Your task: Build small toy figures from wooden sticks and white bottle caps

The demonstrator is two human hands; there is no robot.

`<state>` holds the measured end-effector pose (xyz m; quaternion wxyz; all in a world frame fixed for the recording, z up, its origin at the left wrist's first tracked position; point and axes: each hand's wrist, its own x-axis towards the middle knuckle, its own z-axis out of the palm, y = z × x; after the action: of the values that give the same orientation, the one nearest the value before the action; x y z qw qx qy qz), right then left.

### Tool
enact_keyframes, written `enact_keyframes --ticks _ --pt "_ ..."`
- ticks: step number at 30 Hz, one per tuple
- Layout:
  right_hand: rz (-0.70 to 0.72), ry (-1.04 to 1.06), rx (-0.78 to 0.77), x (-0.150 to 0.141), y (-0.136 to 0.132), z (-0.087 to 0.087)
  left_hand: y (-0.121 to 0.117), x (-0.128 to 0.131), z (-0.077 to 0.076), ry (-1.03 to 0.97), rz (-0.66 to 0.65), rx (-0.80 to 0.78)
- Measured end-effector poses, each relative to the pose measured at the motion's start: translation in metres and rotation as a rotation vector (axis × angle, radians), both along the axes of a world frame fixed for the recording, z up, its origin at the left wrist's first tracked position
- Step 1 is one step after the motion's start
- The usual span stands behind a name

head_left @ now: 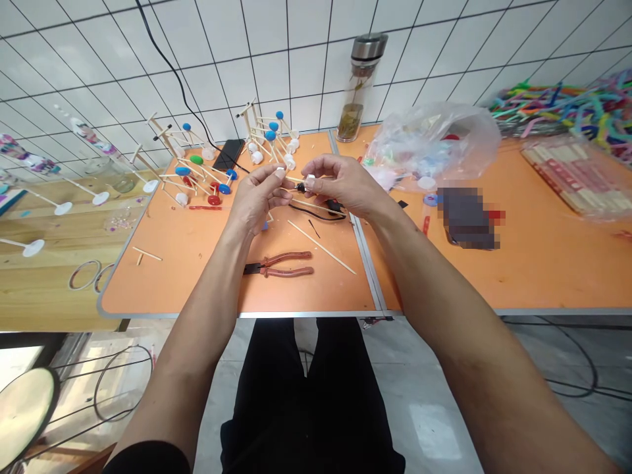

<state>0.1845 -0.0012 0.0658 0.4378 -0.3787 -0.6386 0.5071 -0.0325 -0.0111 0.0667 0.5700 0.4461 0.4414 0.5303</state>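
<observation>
My left hand (255, 199) and my right hand (343, 185) meet above the orange table (197, 276). The left fingertips pinch a small white plastic cap (280, 172). The right fingers hold a second white cap (310, 182) on a thin wooden stick (292, 179), with a small black piece (299, 187) beside it. Below my hands lie red-handled pliers (277, 263) and a loose wooden stick (320, 246). Several stick assemblies with blue and red caps (197, 176) stand to the left of my left hand.
A black phone (228, 153) and a glass bottle (355, 89) stand at the table's back. To the right lie a plastic bag (434, 145) and coloured pipe cleaners (557, 112). A wooden table (49, 289) with disc-footed rods lies left. My black-trousered legs are below the table's front edge.
</observation>
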Motion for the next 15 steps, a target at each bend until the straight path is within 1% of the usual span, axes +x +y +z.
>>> enact_keyframes --ticks 1,3,5,8,10,12,15 --pt "0.0 0.013 -0.003 0.001 0.002 -0.001 0.001 -0.002 0.001 0.01 0.018 0.016" --pt "0.01 0.057 -0.012 0.003 0.005 -0.004 0.004 -0.01 0.004 0.032 0.094 0.073" --pt "0.013 0.094 -0.027 0.005 0.009 -0.006 0.009 -0.022 0.007 0.063 0.225 0.136" --pt "-0.007 0.098 -0.047 0.008 0.012 -0.008 0.017 -0.041 0.009 0.19 0.407 0.163" --pt "-0.02 0.088 -0.05 0.009 0.013 -0.01 0.022 -0.05 0.007 0.304 0.474 0.189" --pt "-0.038 0.086 -0.044 0.009 0.014 -0.012 0.025 -0.057 0.004 0.424 0.504 0.202" --pt "-0.056 0.078 -0.038 0.01 0.016 -0.015 0.028 -0.065 0.0 0.561 0.496 0.174"
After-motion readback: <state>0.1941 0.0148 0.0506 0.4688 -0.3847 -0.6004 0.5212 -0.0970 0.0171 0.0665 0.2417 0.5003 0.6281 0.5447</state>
